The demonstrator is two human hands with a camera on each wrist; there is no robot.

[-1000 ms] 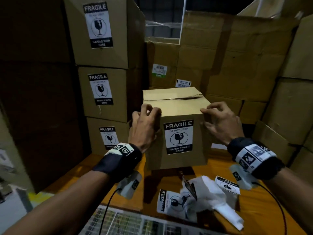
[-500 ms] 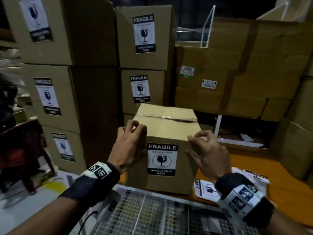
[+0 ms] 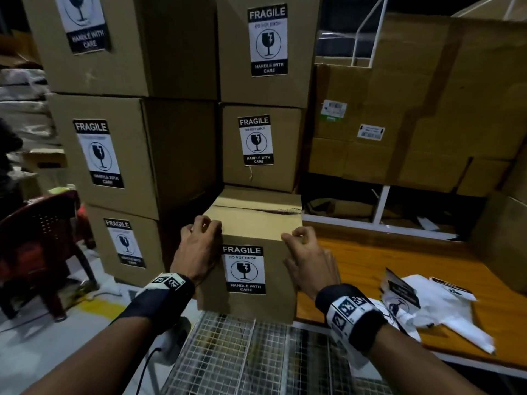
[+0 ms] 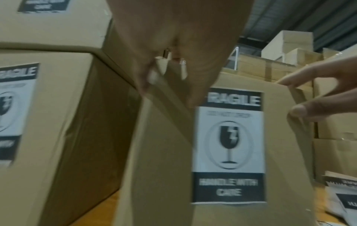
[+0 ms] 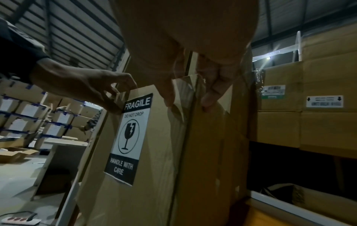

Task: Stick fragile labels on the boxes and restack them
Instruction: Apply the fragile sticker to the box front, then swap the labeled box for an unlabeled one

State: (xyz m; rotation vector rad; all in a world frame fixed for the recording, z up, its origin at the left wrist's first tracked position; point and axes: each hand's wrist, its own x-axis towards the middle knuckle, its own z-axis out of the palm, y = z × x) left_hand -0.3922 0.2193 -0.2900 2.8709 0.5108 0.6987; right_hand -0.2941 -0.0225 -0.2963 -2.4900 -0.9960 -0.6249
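Now both hands hold one cardboard box [image 3: 251,223] by its upper front corners. The left hand [image 3: 196,252] is curled over the left corner, and the right hand [image 3: 308,260] is curled over the right corner, so each grip is clamped on the box. Its front face already carries a fragile label [image 3: 244,269], stuck flat and upright. The box sits at the left end of the orange table [image 3: 399,260], and its near bottom edge is over a wire mesh panel [image 3: 242,346]. It stands just in front of the stack of labelled boxes [image 3: 262,149]. I cannot tell if its bottom rests on the table or is a little lifted.

I judge that the labelling of this box is done and the restacking is the step in hand. The risk is in the hold: only fingertips take the top edges, so the box may slip or tip forward if it is heavy. The tape seam [image 3: 256,208] on top looks wrinkled. Loose labels and backing paper [image 3: 436,309] lie near on the table.
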